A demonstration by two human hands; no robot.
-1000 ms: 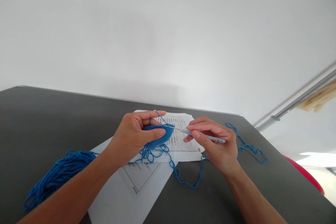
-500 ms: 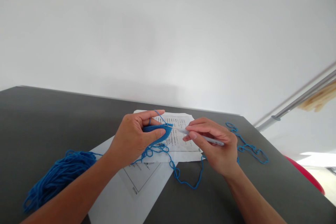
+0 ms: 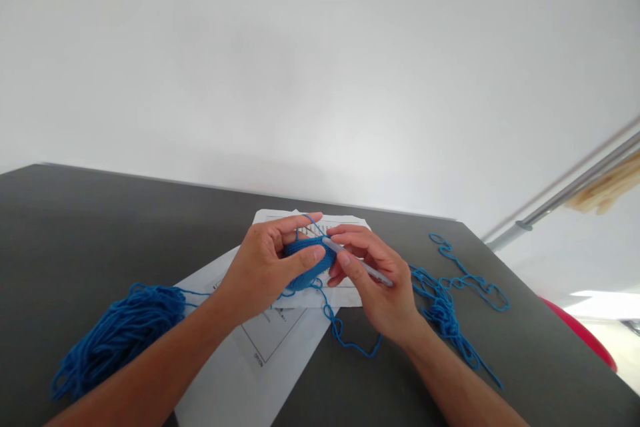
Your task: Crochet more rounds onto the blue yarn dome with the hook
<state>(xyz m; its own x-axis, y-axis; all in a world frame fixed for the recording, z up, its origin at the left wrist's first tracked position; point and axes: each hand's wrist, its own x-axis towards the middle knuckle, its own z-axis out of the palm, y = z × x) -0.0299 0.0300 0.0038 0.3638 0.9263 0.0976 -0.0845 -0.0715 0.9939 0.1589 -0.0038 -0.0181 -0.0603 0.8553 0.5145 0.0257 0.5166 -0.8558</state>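
Left hand [image 3: 267, 265] closed on a small blue crocheted yarn piece [image 3: 306, 259], thumb pressed on its front and fingers behind. It is held just above two white printed paper sheets [image 3: 240, 373] at mid-table. Right hand [image 3: 377, 283] pinches a slim pale grey crochet hook [image 3: 361, 265], tip at the piece's upper edge. Dark grey table [image 3: 100, 227]. Loose bundle of blue yarn [image 3: 120, 330] sits near the left edge, and a tangled blue yarn strand [image 3: 450, 310] trails toward the right edge.
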